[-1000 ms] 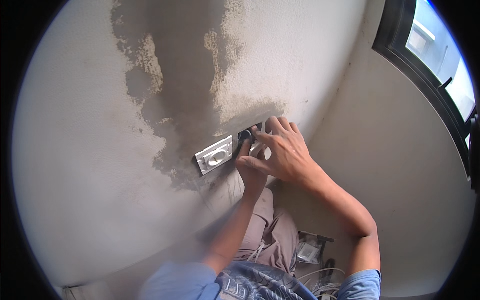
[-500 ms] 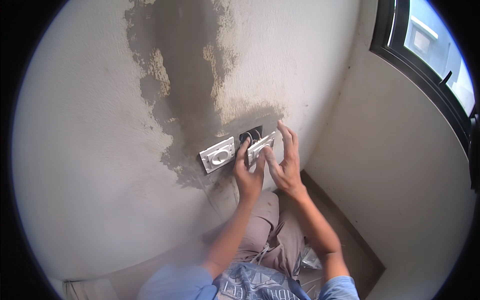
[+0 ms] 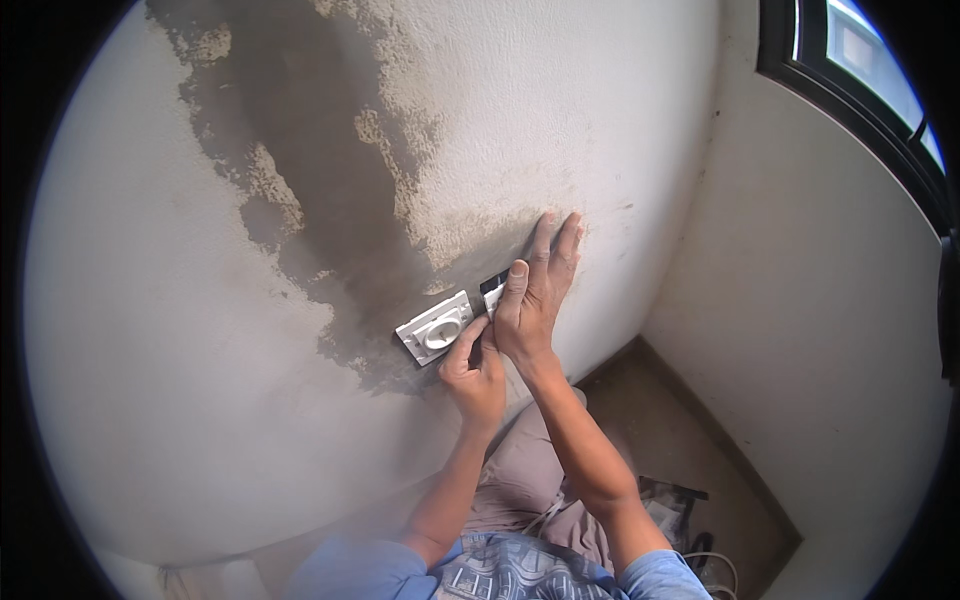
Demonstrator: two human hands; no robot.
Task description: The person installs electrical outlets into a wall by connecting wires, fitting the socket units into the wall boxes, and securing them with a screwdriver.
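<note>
A white wall socket with a round recess sits in the grey patched plaster of the wall. To its right is a second white socket, mostly covered by my right hand; a strip of its dark wall box shows above it. My right hand lies over that second socket with its fingers stretched up along the wall and its thumb raised. My left hand is closed at the socket's lower left edge, fingertips between the two sockets. Part of its grip is hidden by my right hand.
The wall meets a side wall on the right, where a dark-framed window is set high. My bent knee is below my hands. On the floor to the right lie a dark and clear packet and a pale cable.
The second socket has moved from tilted out in front of its box to against the wall. My right hand has flattened over it, and my left hand has shifted down and left.
</note>
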